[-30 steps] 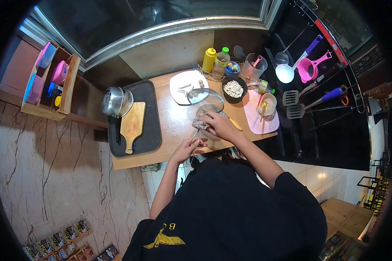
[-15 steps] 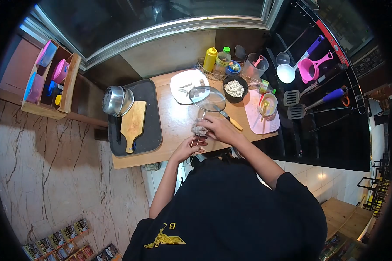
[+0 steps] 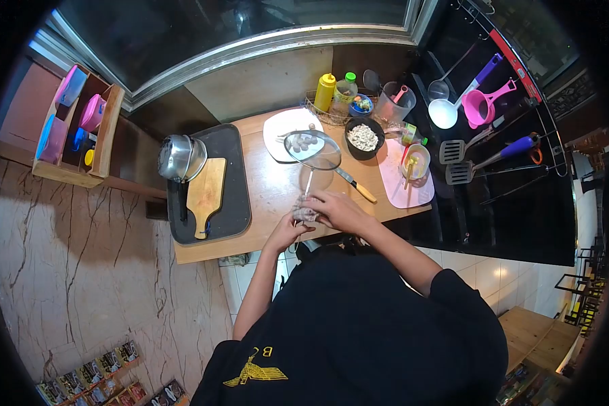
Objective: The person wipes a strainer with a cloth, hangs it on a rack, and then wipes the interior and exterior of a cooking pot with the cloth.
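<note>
A round mesh strainer (image 3: 312,150) points away from me, its rim overlapping the near edge of the white plate (image 3: 275,143). My left hand (image 3: 287,231) is closed around the lower end of its handle. A crumpled greyish cloth (image 3: 306,212) wraps the handle, and my right hand (image 3: 337,211) grips it just above the left hand. On the plate lie several small pieces, partly seen through the mesh. A knife with a yellow handle (image 3: 365,193) rests on the table to the right of the strainer. Beyond it stands a black bowl (image 3: 363,139) of pale pieces.
A black tray (image 3: 233,203) at left holds a wooden board (image 3: 206,189) and a metal pot (image 3: 176,159). A pink mat (image 3: 399,194) bears a small container (image 3: 416,161). Behind are a yellow bottle (image 3: 325,93) and a clear jug (image 3: 394,105). Utensils hang at right.
The cloth and my right hand have moved down the strainer's handle toward my left hand. The strainer's head has shifted slightly left, showing more of the knife blade.
</note>
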